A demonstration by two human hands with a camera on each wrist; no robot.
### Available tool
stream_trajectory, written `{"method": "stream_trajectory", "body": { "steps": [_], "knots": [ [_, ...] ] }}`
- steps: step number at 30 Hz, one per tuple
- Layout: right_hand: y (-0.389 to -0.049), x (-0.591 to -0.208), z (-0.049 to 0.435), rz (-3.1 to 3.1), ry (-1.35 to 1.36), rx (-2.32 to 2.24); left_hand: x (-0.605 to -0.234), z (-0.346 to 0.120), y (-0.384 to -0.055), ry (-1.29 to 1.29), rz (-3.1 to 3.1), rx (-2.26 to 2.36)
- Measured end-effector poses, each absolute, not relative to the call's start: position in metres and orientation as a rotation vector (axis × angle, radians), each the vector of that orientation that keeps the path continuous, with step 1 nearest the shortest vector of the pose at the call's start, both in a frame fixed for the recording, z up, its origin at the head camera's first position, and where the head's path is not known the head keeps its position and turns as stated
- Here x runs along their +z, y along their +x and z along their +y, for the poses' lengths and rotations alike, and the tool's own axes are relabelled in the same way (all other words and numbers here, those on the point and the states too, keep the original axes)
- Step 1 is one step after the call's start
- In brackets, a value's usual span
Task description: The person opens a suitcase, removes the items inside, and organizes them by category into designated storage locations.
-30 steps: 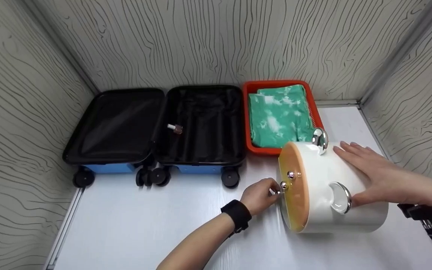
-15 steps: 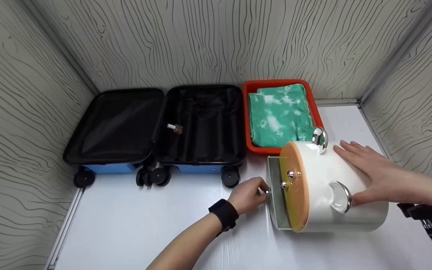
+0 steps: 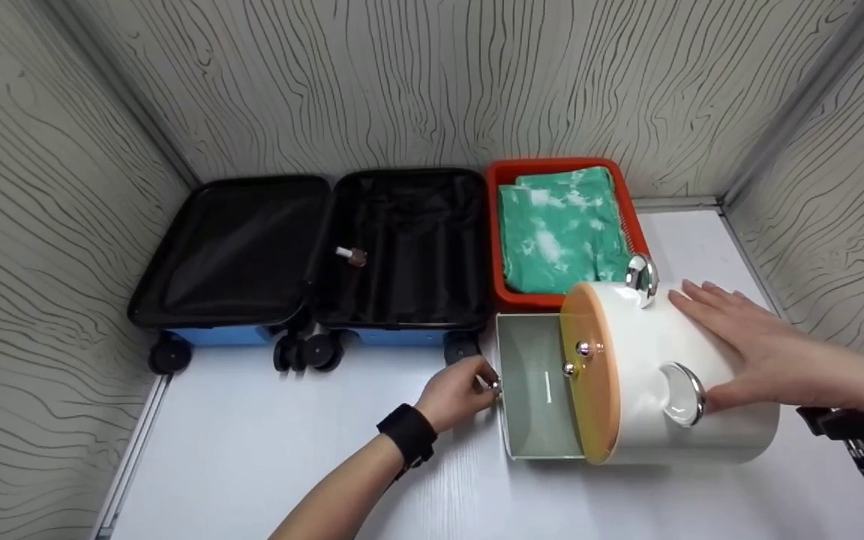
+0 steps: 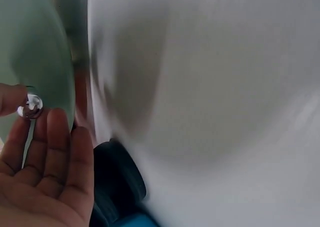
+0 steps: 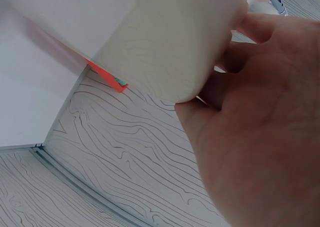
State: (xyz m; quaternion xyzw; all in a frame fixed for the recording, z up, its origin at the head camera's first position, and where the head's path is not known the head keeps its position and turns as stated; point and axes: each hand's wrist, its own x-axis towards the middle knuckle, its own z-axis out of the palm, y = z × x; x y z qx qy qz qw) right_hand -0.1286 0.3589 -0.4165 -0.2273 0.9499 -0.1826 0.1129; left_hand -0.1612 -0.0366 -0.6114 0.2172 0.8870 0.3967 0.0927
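Note:
A white rounded drawer box (image 3: 691, 337) lies at the right in the head view, with an orange and yellow front (image 3: 597, 401) and chrome-rimmed ear-like pieces. From its front a pale green drawer (image 3: 544, 427) sticks out to the left. My left hand (image 3: 454, 396) pinches the drawer's small chrome knob (image 4: 33, 106) between thumb and fingers, plain in the left wrist view. My right hand (image 3: 766, 352) rests spread on the box's white side, thumb beside the nearer ear piece (image 3: 683, 394). Two more chrome knobs (image 3: 583, 348) show on the front.
An open black-lined suitcase (image 3: 409, 247) with blue sides and black wheels lies at the left and middle; a small bottle (image 3: 353, 256) with a white cap is in it. Behind the box stands a red basket (image 3: 493, 225) holding folded green cloth (image 3: 552, 232). Patterned walls enclose the table.
My left hand has moved left with the knob, and the pale green drawer has slid out of the box from nearly closed. My right hand and the box have stayed put.

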Motion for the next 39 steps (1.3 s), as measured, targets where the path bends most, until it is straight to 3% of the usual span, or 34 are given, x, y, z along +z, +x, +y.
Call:
{"method": "stream_trajectory", "body": {
  "steps": [10, 22, 39],
  "knots": [
    [-0.128, -0.418, 0.36, 2.804, -0.709, -0.537, -0.582, -0.056, -0.168, 0.763, 2.721, 1.022],
    [-0.128, -0.42, 0.361, 2.815, -0.713, -0.555, -0.52, -0.11, -0.221, 0.811, 3.026, 0.722],
    [-0.128, -0.419, 0.36, 2.837, -0.754, -0.545, -0.524, -0.157, -0.302, 0.462, 2.967, 0.031]
  ]
}}
